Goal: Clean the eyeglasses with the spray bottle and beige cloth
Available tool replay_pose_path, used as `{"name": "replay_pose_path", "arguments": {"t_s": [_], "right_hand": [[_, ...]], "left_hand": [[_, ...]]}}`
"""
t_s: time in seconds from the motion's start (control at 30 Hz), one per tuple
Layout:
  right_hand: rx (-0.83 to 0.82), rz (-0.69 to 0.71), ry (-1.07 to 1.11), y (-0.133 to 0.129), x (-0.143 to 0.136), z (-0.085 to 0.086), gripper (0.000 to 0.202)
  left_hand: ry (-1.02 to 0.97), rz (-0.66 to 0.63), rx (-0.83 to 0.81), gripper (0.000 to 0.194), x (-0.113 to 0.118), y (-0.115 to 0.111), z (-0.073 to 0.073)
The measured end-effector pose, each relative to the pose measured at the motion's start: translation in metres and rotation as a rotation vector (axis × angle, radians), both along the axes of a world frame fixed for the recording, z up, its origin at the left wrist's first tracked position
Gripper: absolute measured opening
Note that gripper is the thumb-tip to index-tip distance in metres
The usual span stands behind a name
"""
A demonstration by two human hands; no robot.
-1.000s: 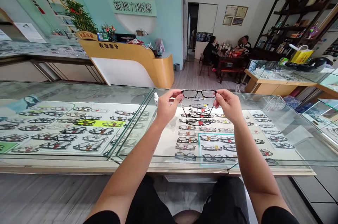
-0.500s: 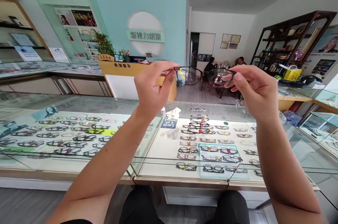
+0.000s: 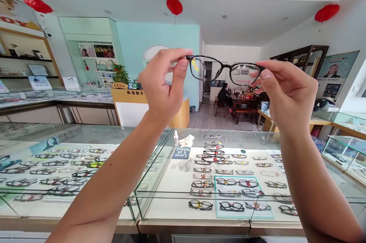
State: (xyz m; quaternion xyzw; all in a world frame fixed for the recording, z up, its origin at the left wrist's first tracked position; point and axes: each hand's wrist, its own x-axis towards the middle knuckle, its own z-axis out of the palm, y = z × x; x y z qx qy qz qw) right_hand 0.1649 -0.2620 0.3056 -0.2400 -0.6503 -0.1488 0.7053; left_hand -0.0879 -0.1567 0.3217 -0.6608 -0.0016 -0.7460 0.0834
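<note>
A pair of black-framed eyeglasses (image 3: 227,66) is held up in the air between my two hands, above the glass counter. My left hand (image 3: 164,82) pinches the left end of the frame between thumb and fingers. At the other end, my right hand (image 3: 291,94) grips the right corner of the frame the same way. A yellow sticker shows on the left lens. The glasses tilt slightly, with the right side lower. Their temples are mostly hidden from view.
Below lies a glass display case (image 3: 171,212) with rows of eyeglasses. On its top stand a small white bottle (image 3: 175,138) and a crumpled white cloth (image 3: 187,140). Behind are a reception desk (image 3: 130,109), a seated person (image 3: 223,96) at a table, and red lanterns (image 3: 174,5) overhead.
The view has tilted up, bringing the lanterns and slatted ceiling into sight. Both hands have raised the glasses slightly, and they appear larger and nearer. The grip stays the same.
</note>
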Motion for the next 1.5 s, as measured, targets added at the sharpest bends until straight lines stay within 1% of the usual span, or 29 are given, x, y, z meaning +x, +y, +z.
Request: {"name": "replay_pose_path", "arguments": {"t_s": [0.07, 0.1, 0.27, 0.4, 0.5, 0.6, 0.7, 0.97, 1.1, 1.2, 1.33, 1.43, 1.5], "right_hand": [[0.059, -0.019, -0.004, -0.002, 0.001, 0.003, 0.023], [0.086, -0.023, 0.000, -0.004, 0.002, 0.004, 0.022], [0.154, -0.035, 0.021, -0.011, 0.004, 0.008, 0.016], [0.192, -0.048, 0.034, -0.018, 0.001, 0.007, 0.015], [0.218, -0.033, 0.043, -0.020, -0.002, 0.005, 0.015], [0.184, -0.057, 0.046, -0.021, -0.004, 0.001, 0.016], [0.135, -0.068, 0.041, -0.018, -0.002, -0.003, 0.018], [0.043, -0.018, 0.089, 0.004, 0.006, -0.011, 0.026], [-0.016, 0.020, 0.185, 0.008, 0.002, -0.012, 0.024], [-0.016, 0.006, 0.203, 0.010, -0.004, -0.012, 0.024], [0.002, -0.054, 0.149, 0.012, -0.015, -0.010, 0.028], [0.031, -0.099, 0.104, 0.014, -0.022, -0.008, 0.033], [0.054, -0.120, 0.063, 0.016, -0.024, -0.009, 0.038]], "left_hand": [[0.001, -0.042, 0.090, 0.027, 0.002, 0.003, 0.004], [0.006, -0.068, 0.108, 0.026, 0.004, 0.005, 0.006], [0.014, -0.187, 0.032, 0.030, 0.016, 0.000, 0.005], [0.002, -0.235, 0.030, 0.028, 0.025, -0.004, 0.001], [0.013, -0.259, -0.010, 0.029, 0.026, -0.005, -0.002], [0.011, -0.274, -0.071, 0.035, 0.025, -0.007, -0.005], [-0.002, -0.277, -0.090, 0.038, 0.025, -0.009, -0.008], [-0.024, -0.168, -0.076, 0.027, 0.027, -0.008, -0.012], [-0.041, -0.153, -0.017, 0.025, 0.027, -0.007, -0.013], [-0.064, -0.199, -0.012, 0.025, 0.027, -0.004, -0.013], [-0.076, -0.287, -0.020, 0.025, 0.024, 0.006, -0.010], [-0.110, -0.336, -0.076, 0.023, 0.023, 0.011, -0.007], [-0.114, -0.361, -0.129, 0.025, 0.023, 0.011, -0.005]]}}
